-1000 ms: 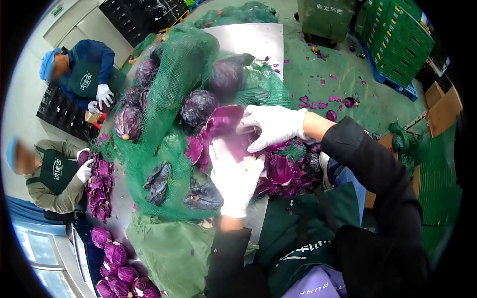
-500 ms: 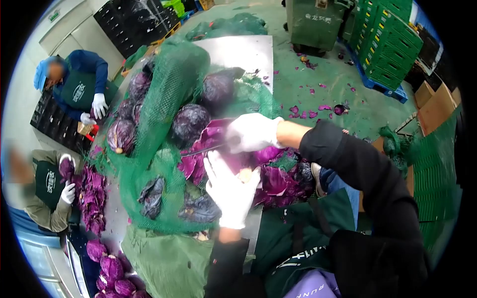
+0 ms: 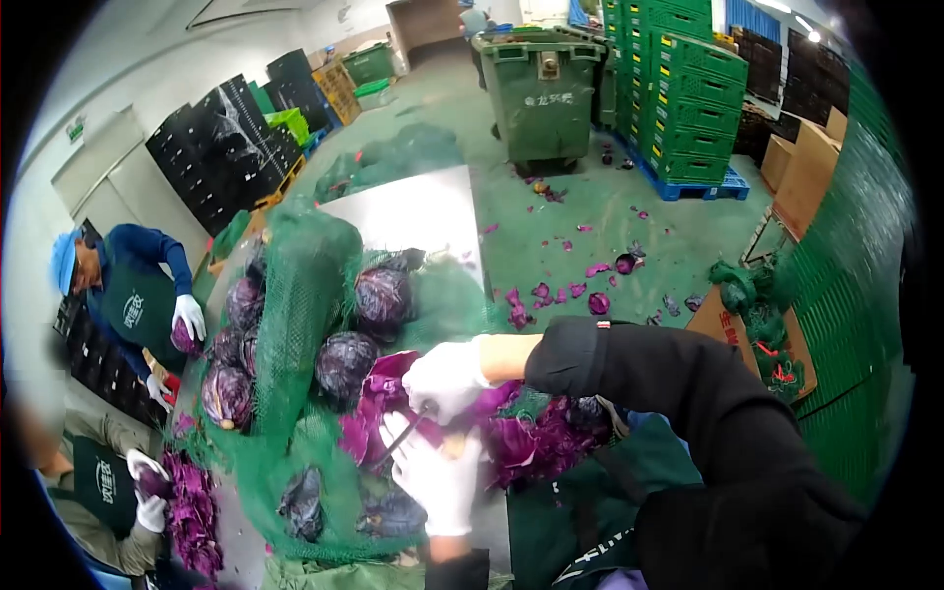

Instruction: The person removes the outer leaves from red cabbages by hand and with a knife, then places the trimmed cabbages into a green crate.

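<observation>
My right hand [image 3: 447, 381], in a white glove, is closed round the handle of a knife [image 3: 401, 441]. Its dark, narrow blade slants down to the left, just in front of my left fingers. My gloved left hand [image 3: 436, 484] grips a red cabbage, largely hidden by both hands; its pale stem end [image 3: 454, 446] shows beside the thumb. Loose purple cabbage leaves [image 3: 372, 405] spread left of the hands, and a heap of trimmed leaves [image 3: 541, 442] lies to the right. Whole red cabbages [image 3: 346, 367] rest beyond the hands on green netting [image 3: 295, 344].
Two co-workers in white gloves handle cabbages along the left side; one co-worker's hand [image 3: 188, 317] rests on a cabbage. A wheeled green bin [image 3: 546, 108] and stacked green crates [image 3: 698, 108] stand behind. Leaf scraps [image 3: 598, 303] litter the floor. A cardboard box [image 3: 723, 329] holds netting at right.
My view has tilted up, showing more of the room. The knife has turned from nearly level to a steeper slant, and my right hand is closer above my left.
</observation>
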The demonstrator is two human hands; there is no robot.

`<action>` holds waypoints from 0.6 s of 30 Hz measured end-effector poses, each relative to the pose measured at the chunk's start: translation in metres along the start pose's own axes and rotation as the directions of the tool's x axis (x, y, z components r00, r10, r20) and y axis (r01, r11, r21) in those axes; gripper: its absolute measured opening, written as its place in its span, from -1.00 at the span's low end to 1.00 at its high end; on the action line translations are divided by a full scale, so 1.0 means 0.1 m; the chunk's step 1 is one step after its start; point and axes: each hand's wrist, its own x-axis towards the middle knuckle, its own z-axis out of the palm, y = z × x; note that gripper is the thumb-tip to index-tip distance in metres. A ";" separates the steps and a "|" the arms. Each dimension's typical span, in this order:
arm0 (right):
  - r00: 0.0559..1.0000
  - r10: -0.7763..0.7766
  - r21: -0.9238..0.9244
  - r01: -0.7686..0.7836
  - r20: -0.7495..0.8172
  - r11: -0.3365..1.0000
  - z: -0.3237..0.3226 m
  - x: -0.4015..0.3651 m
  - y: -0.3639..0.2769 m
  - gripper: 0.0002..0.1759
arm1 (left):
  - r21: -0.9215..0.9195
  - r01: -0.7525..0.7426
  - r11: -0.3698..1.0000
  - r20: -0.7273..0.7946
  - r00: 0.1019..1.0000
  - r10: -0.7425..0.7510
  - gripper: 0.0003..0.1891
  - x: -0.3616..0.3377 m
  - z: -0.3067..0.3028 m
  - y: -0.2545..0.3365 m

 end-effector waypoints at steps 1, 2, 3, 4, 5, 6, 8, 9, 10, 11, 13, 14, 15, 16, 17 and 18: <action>0.999 -0.001 -0.004 0.001 -0.040 1.000 -0.03 -0.02 -0.06 -0.79 | -0.018 0.034 0.999 0.025 0.999 -0.033 0.14 -0.01 -0.01 0.01; 0.999 0.013 0.001 -0.013 -0.049 1.000 -0.03 -0.02 -0.05 -0.79 | -0.033 0.071 0.997 0.051 0.996 -0.069 0.14 -0.01 -0.06 0.05; 0.998 0.025 0.009 -0.025 -0.055 1.000 -0.02 0.00 -0.04 -0.79 | -0.044 0.047 0.998 0.029 0.999 -0.046 0.13 0.00 -0.06 0.07; 0.998 0.033 0.022 -0.032 -0.054 0.999 -0.01 0.02 -0.03 -0.79 | -0.053 0.031 0.998 0.011 0.999 -0.030 0.12 -0.01 -0.06 0.07; 0.983 0.041 0.098 -0.024 -0.177 0.995 -0.06 -0.01 -0.04 -0.78 | -0.060 0.026 0.998 -0.004 1.000 -0.026 0.12 -0.03 -0.05 0.03; 0.954 0.096 0.069 -0.080 -0.283 0.994 -0.08 0.01 0.04 -0.77 | -0.002 -0.041 0.999 -0.064 0.997 0.041 0.15 -0.07 0.07 -0.06; 0.881 0.395 0.430 -0.260 -0.262 0.865 -0.04 0.12 0.33 -0.68 | 0.059 -0.046 0.997 -0.049 0.998 0.049 0.12 -0.10 0.04 -0.01; 0.829 0.458 0.499 -0.264 -0.320 0.826 0.11 0.18 0.45 -0.65 | 0.022 -0.029 0.999 -0.043 0.999 0.030 0.09 -0.10 0.04 -0.03; 0.795 0.449 0.468 -0.239 -0.409 0.851 0.18 0.20 0.44 -0.63 | -0.022 -0.015 1.000 -0.044 0.999 0.014 0.07 -0.09 0.04 -0.04; 0.749 0.490 0.475 -0.267 -0.446 0.839 0.22 0.21 0.34 -0.62 | -0.015 -0.050 0.999 -0.033 0.998 0.049 0.05 -0.07 0.02 -0.06; 0.671 0.481 0.416 -0.273 -0.564 0.868 0.38 0.21 0.18 -0.57 | -0.036 -0.044 0.998 -0.012 0.999 0.043 0.02 -0.07 -0.02 -0.08; 0.712 0.456 0.346 -0.307 -0.534 0.886 0.42 0.17 0.12 -0.47 | -0.047 -0.047 0.998 -0.001 0.999 0.047 0.01 -0.08 -0.04 -0.10; 0.739 0.390 0.214 -0.327 -0.549 0.920 0.50 0.13 0.10 -0.43 | -0.135 -0.073 0.988 -0.040 0.997 0.068 -0.06 -0.11 0.00 -0.17; 0.767 0.324 0.079 -0.339 -0.554 0.938 0.58 0.10 0.10 -0.38 | -0.118 -0.102 0.988 -0.070 0.993 0.094 -0.08 -0.13 -0.02 -0.20; 0.782 0.344 0.094 -0.347 -0.520 0.933 0.62 0.10 0.14 -0.33 | -0.100 -0.132 0.986 -0.097 0.988 0.122 -0.10 -0.14 -0.04 -0.22; 0.779 0.389 0.213 -0.326 -0.492 0.921 0.67 0.13 0.21 -0.34 | -0.082 -0.162 0.983 -0.121 0.981 0.152 -0.12 -0.16 -0.07 -0.24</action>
